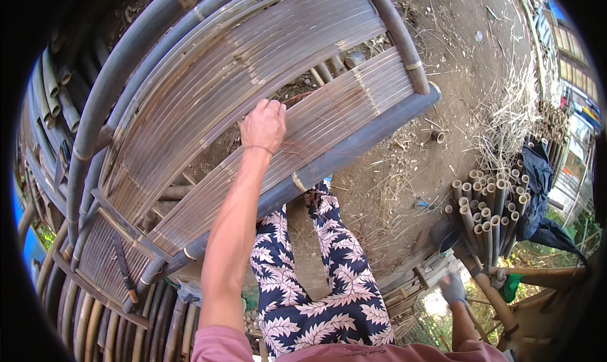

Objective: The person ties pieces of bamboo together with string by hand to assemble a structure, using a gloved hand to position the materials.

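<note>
My bare left hand [262,128] is closed, its fingertips curled into the long gap between the two slatted panels of a bamboo bench [344,150]. A thin reddish-brown strand [297,148] loops over the slats beside the wrist; another stretch of it comes out near the fingers. What the fingers hold is hidden. Low on the right, away from the bench, is my right hand [452,287], which looks grey, as if gloved. Its fingers are too indistinct to read. A dark-bladed knife [121,261] with a wooden handle lies on the bench's left end.
Thick dark bamboo poles [101,96] form the bench's curved back and arm. A bundle of cut bamboo tubes [490,204] stands at right beside dark cloth [537,191]. Pale shavings [512,109] litter the dirt floor. Bamboo poles [114,318] lie at lower left.
</note>
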Motion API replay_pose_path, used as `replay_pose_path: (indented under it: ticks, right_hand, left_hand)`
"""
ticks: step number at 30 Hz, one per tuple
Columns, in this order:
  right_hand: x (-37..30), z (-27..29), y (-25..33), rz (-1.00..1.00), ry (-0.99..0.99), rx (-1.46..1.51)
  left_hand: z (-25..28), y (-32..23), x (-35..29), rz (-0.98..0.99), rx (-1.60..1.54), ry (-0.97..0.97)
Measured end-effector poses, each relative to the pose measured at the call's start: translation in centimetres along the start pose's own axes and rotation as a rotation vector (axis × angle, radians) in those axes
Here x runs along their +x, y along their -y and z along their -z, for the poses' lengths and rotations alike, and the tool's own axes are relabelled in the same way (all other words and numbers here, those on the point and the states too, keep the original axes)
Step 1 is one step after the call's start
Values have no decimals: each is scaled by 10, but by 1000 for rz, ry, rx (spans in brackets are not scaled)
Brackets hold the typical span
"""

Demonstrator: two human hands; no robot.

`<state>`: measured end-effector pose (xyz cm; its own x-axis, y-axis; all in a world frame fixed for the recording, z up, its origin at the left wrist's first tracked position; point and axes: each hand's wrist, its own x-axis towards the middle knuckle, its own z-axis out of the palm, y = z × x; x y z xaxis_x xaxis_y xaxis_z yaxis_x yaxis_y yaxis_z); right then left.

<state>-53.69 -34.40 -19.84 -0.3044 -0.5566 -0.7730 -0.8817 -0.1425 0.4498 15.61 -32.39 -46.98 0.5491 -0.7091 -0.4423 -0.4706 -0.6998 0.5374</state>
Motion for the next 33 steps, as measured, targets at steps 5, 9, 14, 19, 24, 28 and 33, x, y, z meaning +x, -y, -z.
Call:
replay_pose_path:
  ticks: [5,9,14,19,24,28,33]
  right_hand:
    - [19,81,280,642,-59,771]
    - [59,155,320,668,-318,1036]
    - [122,236,369,844,-833,418]
    - [218,283,511,1292,-1054,218]
    - [279,284,566,1326,-966,149]
    - [289,277,562,1327,-1035,302]
    - [292,263,572,1322,-973,331]
  left_hand:
    - [-52,-160,-38,76,-339,242]
    - [-70,-191,-67,641,-1180,617]
    - [-120,-124,-95,-112,-230,-76]
    - [-119,-94,18,-48,135,-510]
    - [-145,-80,36,57,304,-519]
    - [-152,-75,46,4,348,-542]
    - [-156,-62,38,45,410,-494]
